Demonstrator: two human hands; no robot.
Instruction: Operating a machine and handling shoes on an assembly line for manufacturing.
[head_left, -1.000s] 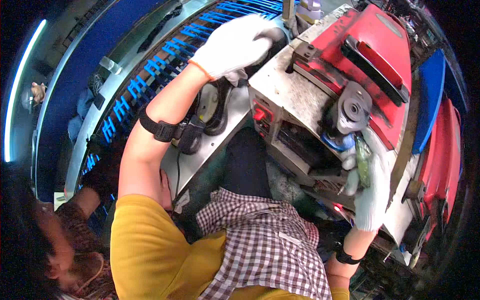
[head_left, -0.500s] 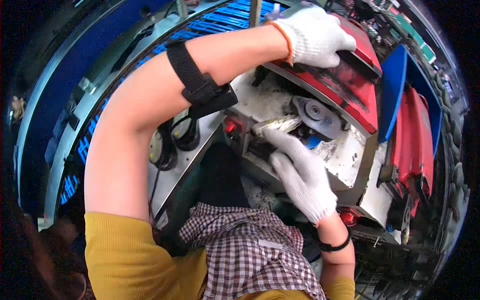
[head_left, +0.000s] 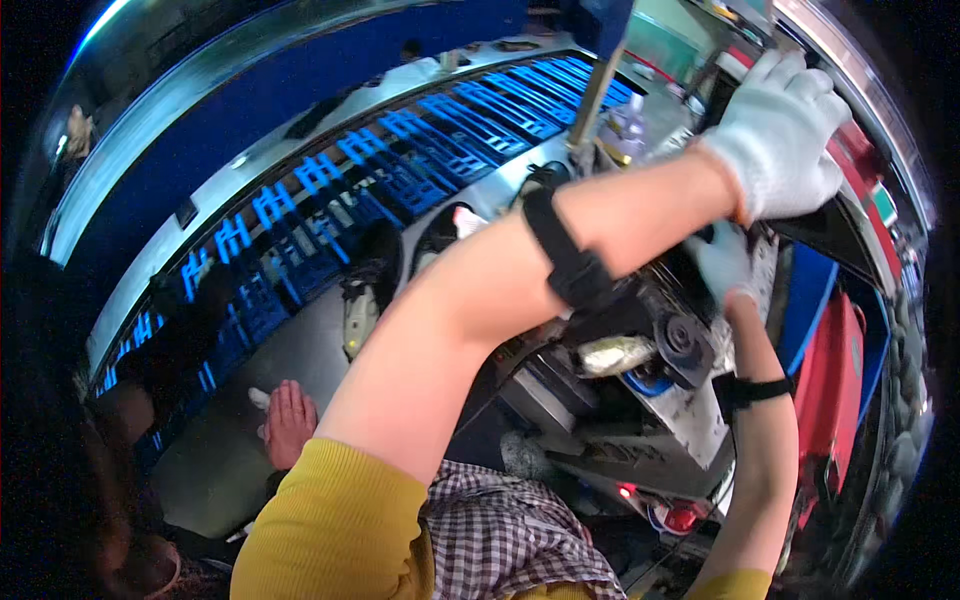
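My left hand [head_left: 785, 135], in a white knit glove, grips the edge of a raised red machine cover [head_left: 857, 150] at the upper right. My right hand [head_left: 725, 265], also gloved, reaches into the machine beneath my left forearm. It is blurred, and its fingers are partly hidden. Nearer to me are a dark round machine part [head_left: 683, 340] and a crumpled, shiny, pale gold wrapped piece [head_left: 613, 355] beside it. Neither hand touches that piece.
On the left runs a conveyor of blue rods [head_left: 360, 148]. A shoe [head_left: 360, 312] stands on the metal table beside it. Another person's hand [head_left: 288, 425] rests at the table's near edge. A second red cover [head_left: 830, 385] and a blue panel [head_left: 808, 300] stand at right.
The view has turned left. The red cover has swung up with my left hand. My right hand has left the shiny piece and moved farther into the machine.
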